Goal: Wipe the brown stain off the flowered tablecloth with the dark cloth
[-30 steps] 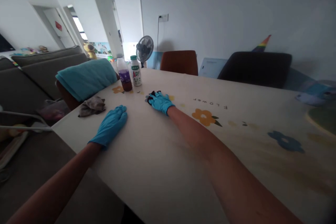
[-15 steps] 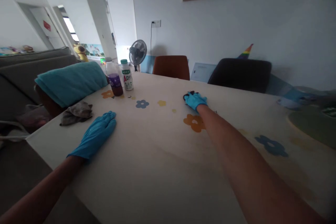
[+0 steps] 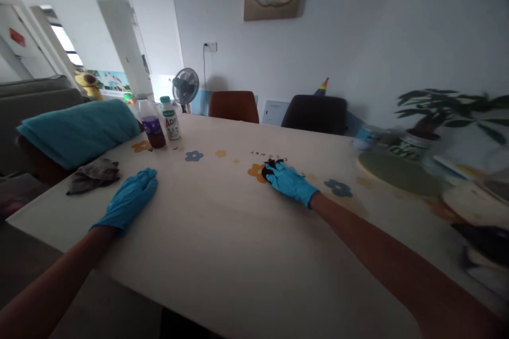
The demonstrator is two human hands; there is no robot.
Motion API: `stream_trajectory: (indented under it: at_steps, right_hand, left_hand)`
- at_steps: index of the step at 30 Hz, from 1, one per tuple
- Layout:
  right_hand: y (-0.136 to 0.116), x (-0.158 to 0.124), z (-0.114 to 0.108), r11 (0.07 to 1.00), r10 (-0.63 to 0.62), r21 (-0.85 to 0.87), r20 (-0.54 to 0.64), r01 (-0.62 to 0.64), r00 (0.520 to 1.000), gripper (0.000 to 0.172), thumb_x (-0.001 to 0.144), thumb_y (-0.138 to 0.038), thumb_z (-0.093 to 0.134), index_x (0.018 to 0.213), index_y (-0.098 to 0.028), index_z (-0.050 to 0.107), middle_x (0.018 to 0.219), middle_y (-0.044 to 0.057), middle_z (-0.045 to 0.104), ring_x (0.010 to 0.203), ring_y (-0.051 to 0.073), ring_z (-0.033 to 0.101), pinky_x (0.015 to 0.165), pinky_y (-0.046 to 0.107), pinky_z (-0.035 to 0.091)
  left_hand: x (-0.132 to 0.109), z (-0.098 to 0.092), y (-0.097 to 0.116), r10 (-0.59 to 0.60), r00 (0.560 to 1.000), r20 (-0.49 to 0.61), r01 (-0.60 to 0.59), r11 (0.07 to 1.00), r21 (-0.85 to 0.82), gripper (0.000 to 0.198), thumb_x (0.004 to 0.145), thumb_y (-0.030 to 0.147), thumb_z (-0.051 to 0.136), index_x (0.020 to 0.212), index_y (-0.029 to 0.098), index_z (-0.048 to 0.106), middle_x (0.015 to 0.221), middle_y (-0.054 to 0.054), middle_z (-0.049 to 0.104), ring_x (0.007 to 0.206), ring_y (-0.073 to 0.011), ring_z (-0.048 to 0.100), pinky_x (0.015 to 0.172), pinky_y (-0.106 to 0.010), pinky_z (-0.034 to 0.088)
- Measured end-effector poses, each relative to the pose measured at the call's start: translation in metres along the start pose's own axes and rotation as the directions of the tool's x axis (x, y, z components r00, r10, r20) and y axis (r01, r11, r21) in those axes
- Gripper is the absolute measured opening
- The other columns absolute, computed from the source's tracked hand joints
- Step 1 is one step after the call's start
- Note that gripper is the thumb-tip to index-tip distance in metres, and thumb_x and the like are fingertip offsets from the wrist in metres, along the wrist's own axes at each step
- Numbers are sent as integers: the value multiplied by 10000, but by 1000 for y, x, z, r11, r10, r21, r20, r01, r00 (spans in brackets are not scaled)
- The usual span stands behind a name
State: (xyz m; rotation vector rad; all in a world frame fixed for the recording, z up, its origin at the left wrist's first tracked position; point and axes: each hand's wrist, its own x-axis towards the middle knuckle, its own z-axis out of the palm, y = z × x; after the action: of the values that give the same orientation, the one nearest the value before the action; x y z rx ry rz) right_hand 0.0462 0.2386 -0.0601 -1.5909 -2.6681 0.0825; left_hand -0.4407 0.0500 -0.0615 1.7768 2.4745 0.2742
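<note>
My left hand (image 3: 129, 198), in a blue glove, lies flat on the pale, flower-printed tablecloth (image 3: 199, 243) with nothing in it. Just beyond it to the left is a crumpled grey rag (image 3: 93, 175). Across the table, my right hand (image 3: 289, 181), gloved in blue too, presses a dark crumpled cloth (image 3: 267, 172) onto the surface beside an orange flower print (image 3: 255, 171). Most of that dark cloth is hidden under the fingers.
A purple-labelled bottle (image 3: 151, 126) and a white green-capped bottle (image 3: 170, 123) stand at the back left. On the right are a green round mat (image 3: 392, 172) and a potted plant (image 3: 413, 143). Two chairs, one brown (image 3: 234, 106) and one black (image 3: 316, 114), line the far side.
My right hand has moved the dark cloth nearer, across the orange flower print. My left hand stays on the table. The view has swung right, bringing the potted plant into sight.
</note>
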Motion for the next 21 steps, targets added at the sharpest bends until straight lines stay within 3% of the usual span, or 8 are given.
stream_trajectory:
  at_steps: [3, 6, 9, 15, 18, 21]
  right_hand:
    - [-11, -55, 3, 999, -52, 17, 22, 52, 998, 680, 1231, -480, 349, 1856, -256, 497, 1923, 123, 374, 1781, 424, 335, 1424, 712, 347]
    - [-15, -104, 9, 990, -140, 20, -9, 140, 990, 647, 1219, -438, 394, 1823, -271, 556, 1891, 110, 430, 1778, 426, 341, 1432, 717, 356]
    - [-10, -147, 17, 985, -169, 24, -73, 171, 983, 659, 1185, -373, 425, 1801, -197, 578, 1832, 156, 508, 1761, 413, 384, 1434, 699, 383]
    - [15, -204, 28, 997, 60, -39, -77, -64, 995, 705, 1152, -410, 403, 1798, -193, 584, 1819, 192, 499, 1763, 441, 359, 1447, 778, 245]
    - [27, -207, 28, 966, 246, -66, -69, -250, 967, 756, 1140, -424, 406, 1817, -115, 538, 1829, 252, 476, 1754, 484, 370, 1422, 796, 282]
    - [39, -195, 21, 935, 346, -67, -37, -348, 937, 777, 1156, -449, 391, 1841, -95, 490, 1863, 274, 422, 1748, 525, 363, 1379, 818, 339]
  left_hand:
    - [2, 6, -8, 44, 998, -39, -44, 999, 0, 727, 1196, 360, 290, 1787, -15, 489, 1893, -210, 407, 1786, -315, 392, 1493, -454, 226]
    - [6, 12, -18, 70, 996, -63, -71, 997, -14, 719, 1197, 376, 310, 1774, -7, 505, 1880, -222, 422, 1775, -329, 413, 1485, -486, 253]
    - [9, 15, -26, 80, 994, -80, -82, 996, -26, 703, 1181, 371, 365, 1782, 37, 508, 1867, -200, 457, 1768, -316, 429, 1475, -489, 283]
    - [9, 12, -24, 96, 992, -86, -99, 994, -34, 731, 1167, 384, 321, 1751, -2, 533, 1847, -232, 483, 1753, -344, 453, 1467, -509, 301]
    - [8, 10, -21, 88, 993, -84, -91, 995, -30, 752, 1165, 406, 287, 1757, 4, 517, 1850, -214, 487, 1761, -320, 442, 1471, -483, 291]
    - [9, 11, -23, 73, 995, -62, -74, 997, -4, 774, 1149, 417, 261, 1770, 20, 500, 1866, -191, 473, 1769, -296, 430, 1474, -448, 274]
